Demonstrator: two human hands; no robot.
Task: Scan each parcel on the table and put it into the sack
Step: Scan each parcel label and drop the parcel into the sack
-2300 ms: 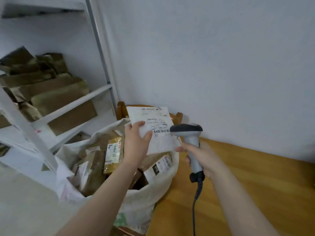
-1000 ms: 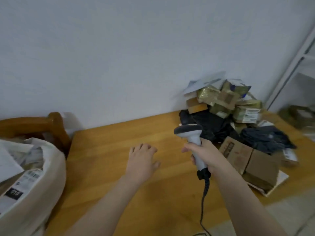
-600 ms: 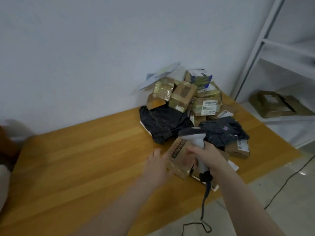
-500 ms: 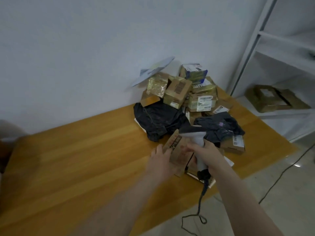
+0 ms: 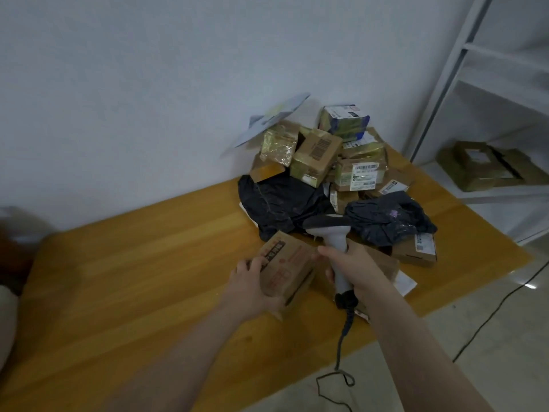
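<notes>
A heap of parcels [image 5: 335, 171] lies on the wooden table [image 5: 142, 269] against the wall: brown cartons, taped boxes and two black plastic bags. At its near edge sits a brown cardboard box [image 5: 285, 266] with red print. My left hand [image 5: 252, 288] grips that box by its left end, fingers over the top and thumb below. My right hand [image 5: 353, 267] holds a grey handheld scanner [image 5: 331, 236] by its handle just right of the box, head pointing away. Only a sliver of the white sack [image 5: 6, 316] shows at the left edge.
A white metal shelf unit [image 5: 445, 78] stands right of the table with brown parcels [image 5: 487, 168] on a low shelf. The scanner's cable [image 5: 341, 346] hangs off the table's front edge. Another thin cable [image 5: 499, 307] runs across the floor.
The white parcel my left hand held over the sack is gone from it. My view swung right to the heap, and my left hand reached across the table and took hold of the brown box.
</notes>
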